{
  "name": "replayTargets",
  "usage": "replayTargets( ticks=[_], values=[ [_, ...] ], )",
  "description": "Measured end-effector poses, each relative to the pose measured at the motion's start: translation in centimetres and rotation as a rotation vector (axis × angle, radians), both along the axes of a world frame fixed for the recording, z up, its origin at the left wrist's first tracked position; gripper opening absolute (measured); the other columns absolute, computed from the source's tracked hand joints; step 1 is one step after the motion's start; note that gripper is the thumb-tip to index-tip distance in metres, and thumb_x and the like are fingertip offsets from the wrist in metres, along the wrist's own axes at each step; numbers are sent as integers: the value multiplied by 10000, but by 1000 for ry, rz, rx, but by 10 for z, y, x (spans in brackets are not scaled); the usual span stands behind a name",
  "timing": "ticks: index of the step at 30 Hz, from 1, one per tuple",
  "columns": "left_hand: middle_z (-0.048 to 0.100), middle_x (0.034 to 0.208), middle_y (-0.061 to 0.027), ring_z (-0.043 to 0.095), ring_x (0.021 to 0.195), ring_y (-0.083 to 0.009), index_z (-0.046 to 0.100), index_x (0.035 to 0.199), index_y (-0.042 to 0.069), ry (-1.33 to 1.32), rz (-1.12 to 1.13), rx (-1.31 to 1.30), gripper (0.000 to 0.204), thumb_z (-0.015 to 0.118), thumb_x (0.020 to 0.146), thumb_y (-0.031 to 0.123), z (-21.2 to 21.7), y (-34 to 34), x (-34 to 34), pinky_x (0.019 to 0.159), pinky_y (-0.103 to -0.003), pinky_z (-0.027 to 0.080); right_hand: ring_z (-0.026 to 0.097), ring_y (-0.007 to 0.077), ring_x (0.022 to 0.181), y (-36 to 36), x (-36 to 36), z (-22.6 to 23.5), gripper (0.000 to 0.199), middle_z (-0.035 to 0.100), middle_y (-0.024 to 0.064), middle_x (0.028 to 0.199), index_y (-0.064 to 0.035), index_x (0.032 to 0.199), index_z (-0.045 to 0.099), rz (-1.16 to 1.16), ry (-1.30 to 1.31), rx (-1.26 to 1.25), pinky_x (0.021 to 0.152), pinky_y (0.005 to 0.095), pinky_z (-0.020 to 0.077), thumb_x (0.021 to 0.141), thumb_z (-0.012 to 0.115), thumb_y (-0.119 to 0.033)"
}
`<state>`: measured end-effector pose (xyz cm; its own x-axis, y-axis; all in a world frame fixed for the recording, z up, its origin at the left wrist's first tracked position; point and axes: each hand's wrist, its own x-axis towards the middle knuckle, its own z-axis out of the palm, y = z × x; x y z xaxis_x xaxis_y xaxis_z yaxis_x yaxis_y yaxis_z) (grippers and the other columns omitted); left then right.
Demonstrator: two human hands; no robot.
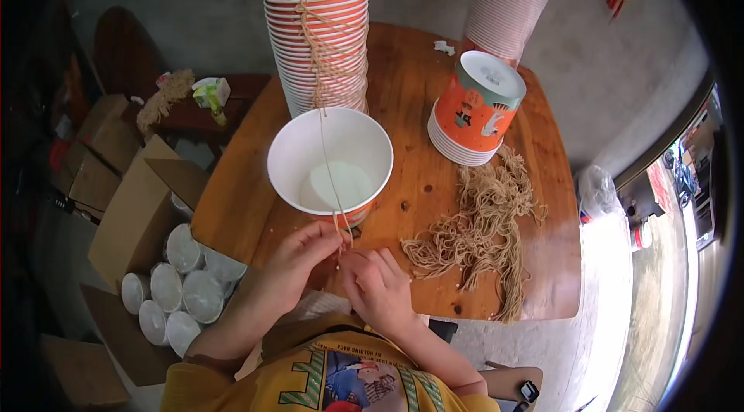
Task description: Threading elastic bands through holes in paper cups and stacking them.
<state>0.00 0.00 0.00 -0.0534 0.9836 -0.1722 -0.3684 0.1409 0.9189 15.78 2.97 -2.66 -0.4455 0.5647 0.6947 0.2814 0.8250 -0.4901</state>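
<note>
Grey matte wall [205,24] backs one varnished wooden bench [403,94]. From left: one cardboard carton [128,218] with at least seven round white ends; one tall nested stack [349,48] of orange paper tubs; one round, white-lined tub [306,168]. Left hand [298,261] and right hand [380,288]: fingers pinched together on one thin cord [329,175] at the tub's near rim. Rightward: one shorter nested stack [473,117], base upward; one tangled heap of tan twine [496,218].
</note>
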Motion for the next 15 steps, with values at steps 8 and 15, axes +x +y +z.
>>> replayTargets(
  ticks=[8, 15],
  values=[
    [588, 822, 7, 512, 763, -77, 640, 967, 21, -223, 37, -91, 117, 579, 948, 120, 10, 1, 5, 732, -230, 420, 561, 243, 697, 3, 5, 9, 324, 615, 53, 879, -75, 973, 572, 80, -29, 115, 587, 332, 479, 687, 703, 4],
    [622, 859, -15, 583, 835, -106, 626, 947, 47, -237, 125, -29, 144, 574, 963, 181, 8, 11, 4, 788, -254, 445, 565, 212, 727, 3, 9, 13, 258, 608, 20, 877, -91, 907, 597, 156, -106, 165, 588, 312, 483, 678, 710, -53]
  ],
)
